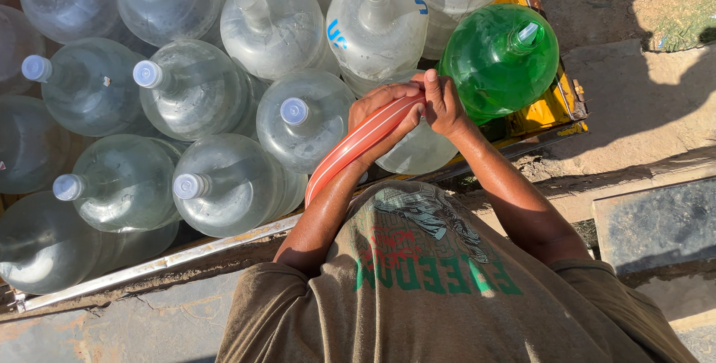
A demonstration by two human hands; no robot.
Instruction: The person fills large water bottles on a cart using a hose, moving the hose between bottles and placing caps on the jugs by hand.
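Hose [356,143], flat, orange with pale stripes, runs from hands at centre down toward 7 o'clock, lying along left forearm; upper end gripped by both hands over clear jug [418,150] whose mouth is hidden beneath them
Left hand [380,113] wrapped round hose; right hand [442,104] closed on hose tip, just beside left
Green jug [501,61] at 2 o'clock of hands, near right hand
Capped clear jugs [224,180] packed from 9 to 12 o'clock on yellow-edged cart bed [548,113]
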